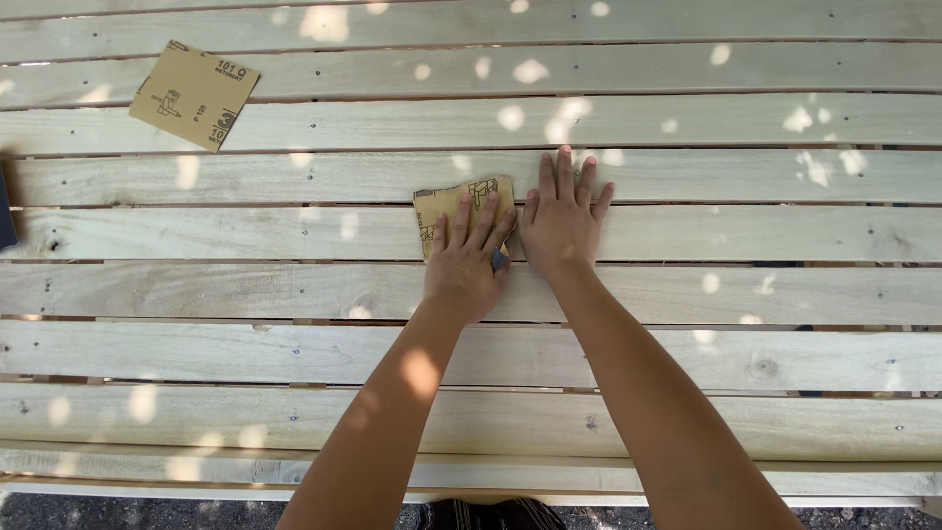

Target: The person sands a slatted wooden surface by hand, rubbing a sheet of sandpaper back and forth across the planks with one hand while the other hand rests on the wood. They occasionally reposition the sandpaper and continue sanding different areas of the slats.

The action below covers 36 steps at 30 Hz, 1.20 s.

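- Left hand (pixel 463 257) pressed flat on a folded sheet of sandpaper (pixel 453 201), fingers spread over it, pinning rather than clasping; sheet sits near centre of the slatted bench (pixel 687 236), just at 11 o'clock from the wrist.
- Right hand (pixel 561 221) flat and empty on the same slat, at 3 o'clock of the left, thumbs nearly touching.
- Something dark under the left palm edge, possibly a sanding block; too hidden to tell.
- Risk: sheet sliding out from under a flat grip on a hard stroke, knuckles scraping raw wood.
- Risk: fingertips catching in the gap between slats or on screw heads.
- Risk: splinters into the bare bracing palm.
- Spare sandpaper sheet (pixel 193 94) at 10 o'clock, loose, could blow off.
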Tool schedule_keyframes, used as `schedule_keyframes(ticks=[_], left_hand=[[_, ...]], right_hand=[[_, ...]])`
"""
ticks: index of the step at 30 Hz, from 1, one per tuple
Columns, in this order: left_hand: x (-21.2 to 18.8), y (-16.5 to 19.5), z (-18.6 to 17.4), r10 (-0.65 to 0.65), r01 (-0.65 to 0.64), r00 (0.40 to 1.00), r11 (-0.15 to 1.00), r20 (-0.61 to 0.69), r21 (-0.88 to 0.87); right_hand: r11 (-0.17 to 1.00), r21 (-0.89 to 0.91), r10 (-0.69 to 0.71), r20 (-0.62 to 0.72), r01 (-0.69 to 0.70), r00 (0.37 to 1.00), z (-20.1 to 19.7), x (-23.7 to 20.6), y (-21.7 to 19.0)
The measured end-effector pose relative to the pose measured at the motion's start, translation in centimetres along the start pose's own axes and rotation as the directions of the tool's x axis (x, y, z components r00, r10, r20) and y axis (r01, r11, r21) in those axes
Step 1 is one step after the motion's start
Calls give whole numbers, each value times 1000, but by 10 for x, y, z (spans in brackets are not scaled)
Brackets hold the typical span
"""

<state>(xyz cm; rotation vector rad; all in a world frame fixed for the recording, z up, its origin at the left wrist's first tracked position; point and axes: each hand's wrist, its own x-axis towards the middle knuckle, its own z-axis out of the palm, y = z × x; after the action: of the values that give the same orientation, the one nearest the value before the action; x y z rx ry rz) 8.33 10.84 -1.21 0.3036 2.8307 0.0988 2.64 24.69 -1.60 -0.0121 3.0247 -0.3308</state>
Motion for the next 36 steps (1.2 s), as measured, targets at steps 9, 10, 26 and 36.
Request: schedule_keyframes(ticks=[9, 10, 26, 36], left_hand=[[80, -4, -31, -70, 64, 994, 996, -83, -66], [83, -2, -31, -71, 66, 994, 996, -88, -64], [83, 13, -33, -62, 58, 995, 997, -77, -60], [10, 31, -5, 44, -44, 999, 999, -1, -17]], right_hand=[[1000, 12, 19, 26, -19, 999, 4, 3, 0], [1000, 6, 17, 27, -17, 999, 5, 3, 1], [983, -87, -157, 47, 161, 987, -6, 9, 37], [996, -29, -88, -84, 85, 993, 3, 13, 41]])
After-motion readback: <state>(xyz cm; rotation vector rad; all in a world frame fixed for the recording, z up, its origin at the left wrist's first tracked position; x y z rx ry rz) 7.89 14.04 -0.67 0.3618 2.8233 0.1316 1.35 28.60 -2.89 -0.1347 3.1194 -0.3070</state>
